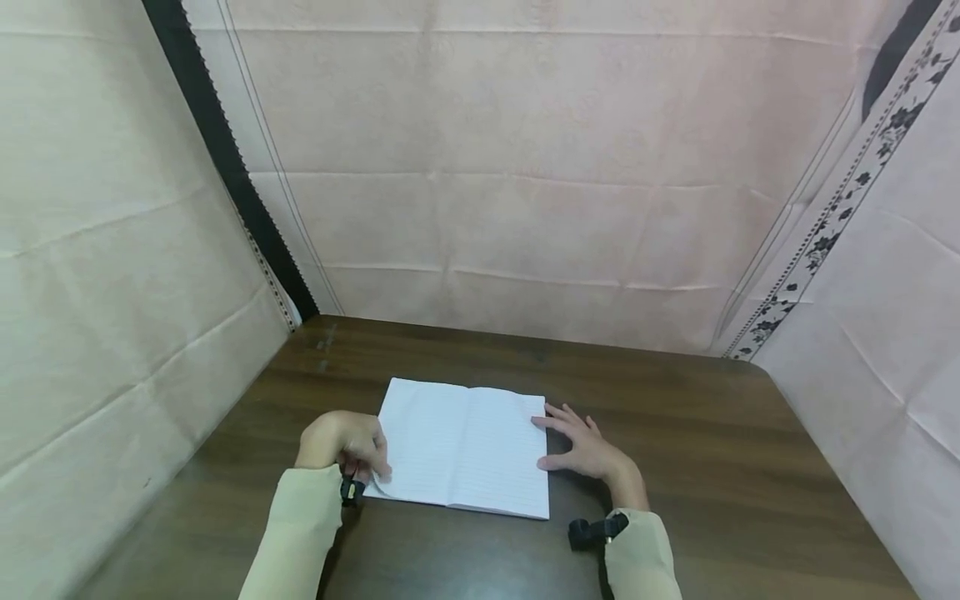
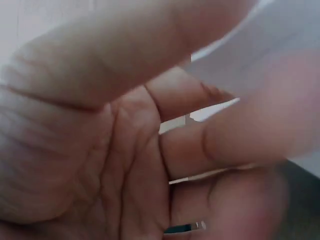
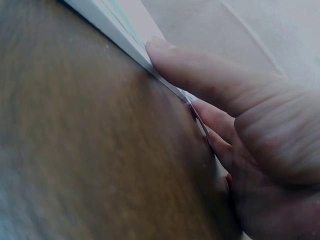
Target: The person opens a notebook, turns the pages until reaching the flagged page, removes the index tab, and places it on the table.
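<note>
An open notebook (image 1: 498, 450) with white lined pages lies on the brown table. At its left edge my left hand (image 1: 351, 442) bends over and pinches a page near the lower corner, which curls up a little. In the left wrist view the pale page (image 2: 250, 50) shows, blurred, between the thumb and the curled fingers. My right hand (image 1: 588, 448) rests at the notebook's right edge with fingers spread. The right wrist view shows its thumb (image 3: 195, 70) on the edge of the pages (image 3: 120, 35) and the other fingers partly hidden behind.
The wooden table (image 1: 720, 467) stretches out around the notebook. Pale cloth walls (image 1: 525, 167) stand behind it and on both sides, with a flowered border (image 1: 825, 242) at the right. Each wrist wears a small black camera strap (image 1: 596, 531).
</note>
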### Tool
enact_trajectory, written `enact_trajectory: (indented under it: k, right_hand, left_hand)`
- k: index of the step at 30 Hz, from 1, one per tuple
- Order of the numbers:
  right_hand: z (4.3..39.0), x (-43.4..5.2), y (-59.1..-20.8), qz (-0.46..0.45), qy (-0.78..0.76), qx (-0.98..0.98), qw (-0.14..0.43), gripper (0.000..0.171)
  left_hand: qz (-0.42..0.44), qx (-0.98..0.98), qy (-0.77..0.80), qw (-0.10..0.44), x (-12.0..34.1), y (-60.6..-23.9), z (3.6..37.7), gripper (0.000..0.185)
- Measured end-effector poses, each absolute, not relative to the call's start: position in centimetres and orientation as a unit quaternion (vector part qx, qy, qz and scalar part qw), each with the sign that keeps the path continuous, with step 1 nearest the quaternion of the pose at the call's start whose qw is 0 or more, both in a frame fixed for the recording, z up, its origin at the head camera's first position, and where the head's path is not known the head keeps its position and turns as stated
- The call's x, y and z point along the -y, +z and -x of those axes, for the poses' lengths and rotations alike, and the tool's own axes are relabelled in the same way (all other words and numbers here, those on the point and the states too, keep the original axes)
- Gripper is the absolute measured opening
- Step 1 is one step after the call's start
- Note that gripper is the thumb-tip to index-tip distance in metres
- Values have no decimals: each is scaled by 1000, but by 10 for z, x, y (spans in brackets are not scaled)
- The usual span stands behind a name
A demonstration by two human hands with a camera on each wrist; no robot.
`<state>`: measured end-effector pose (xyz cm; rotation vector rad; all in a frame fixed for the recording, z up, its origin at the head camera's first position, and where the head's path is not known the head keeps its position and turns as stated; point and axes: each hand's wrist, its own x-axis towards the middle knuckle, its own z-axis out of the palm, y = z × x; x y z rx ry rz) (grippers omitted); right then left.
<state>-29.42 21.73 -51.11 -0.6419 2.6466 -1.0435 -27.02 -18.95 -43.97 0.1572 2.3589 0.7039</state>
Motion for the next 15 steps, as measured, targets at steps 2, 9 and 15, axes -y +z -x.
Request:
enact_trajectory:
  k: [2,9,15]
  right_hand:
    - [294,-218,-512,216,-352,-903,116,79]
    - [297,-220,-513,224,-354,-901,115,78]
    - [297,-218,-513,226,-360,-898,116,78]
  left_hand:
    - [-57,-909,260,321,189,-439,269,22]
    - [-71,-935,208,277,184,-433,268,28]
    - [-116,-940,202,249,177,-434,272,21]
